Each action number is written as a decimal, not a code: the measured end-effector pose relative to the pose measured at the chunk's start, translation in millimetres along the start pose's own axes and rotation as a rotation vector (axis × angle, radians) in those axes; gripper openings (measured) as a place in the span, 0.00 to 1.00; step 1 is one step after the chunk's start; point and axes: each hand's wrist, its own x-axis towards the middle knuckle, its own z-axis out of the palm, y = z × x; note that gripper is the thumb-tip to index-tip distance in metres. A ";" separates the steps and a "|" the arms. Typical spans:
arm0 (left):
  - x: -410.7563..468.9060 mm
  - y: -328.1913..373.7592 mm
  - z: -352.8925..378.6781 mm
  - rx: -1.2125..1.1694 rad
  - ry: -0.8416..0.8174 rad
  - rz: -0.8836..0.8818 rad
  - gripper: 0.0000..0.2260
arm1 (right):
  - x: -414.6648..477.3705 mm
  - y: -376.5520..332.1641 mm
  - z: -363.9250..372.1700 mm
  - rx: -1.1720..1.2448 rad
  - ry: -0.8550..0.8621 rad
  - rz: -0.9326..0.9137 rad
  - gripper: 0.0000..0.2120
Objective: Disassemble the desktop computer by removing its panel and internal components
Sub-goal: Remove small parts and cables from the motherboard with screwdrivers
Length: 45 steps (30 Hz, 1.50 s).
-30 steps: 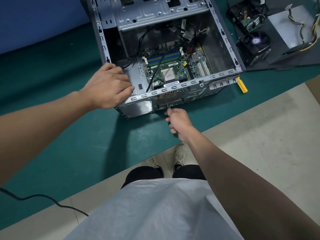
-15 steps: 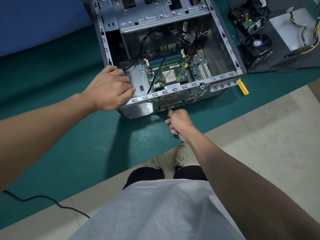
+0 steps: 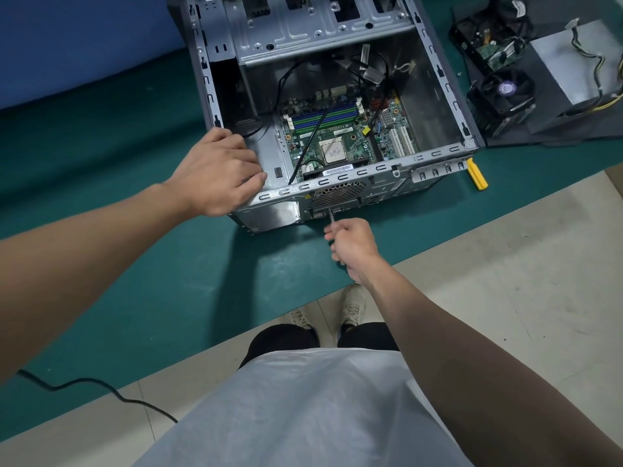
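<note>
The open grey computer case [image 3: 435,79] lies on its side on the green mat, its side panel off. Inside I see the green motherboard [image 3: 340,136] with a bare CPU and black cables. My left hand [image 3: 219,173] grips the case's near left corner, fingers curled over the rim. My right hand [image 3: 352,246] holds a screwdriver [image 3: 331,217] whose metal shaft points into the rear panel just below the fan grille [image 3: 338,192]. The handle is hidden in my fist.
A yellow tool [image 3: 476,173] lies by the case's near right corner. Removed parts sit on a dark panel at the right: a cooler fan [image 3: 505,91], a grey power supply [image 3: 573,62], a drive. A black cable [image 3: 101,387] crosses the mat's near edge.
The view has shifted slightly. My right hand has drawn a little toward me, leaving more of the screwdriver shaft in sight. My left hand keeps its grip on the corner.
</note>
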 end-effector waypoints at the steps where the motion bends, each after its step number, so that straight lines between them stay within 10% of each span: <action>1: -0.1 0.0 -0.5 0.000 0.001 0.000 0.26 | 0.2 -0.5 0.1 0.048 -0.004 0.012 0.11; 45: 0.1 1.3 -0.3 -0.008 -0.008 -0.023 0.25 | -1.9 -11.0 0.1 -0.151 -0.015 -0.049 0.11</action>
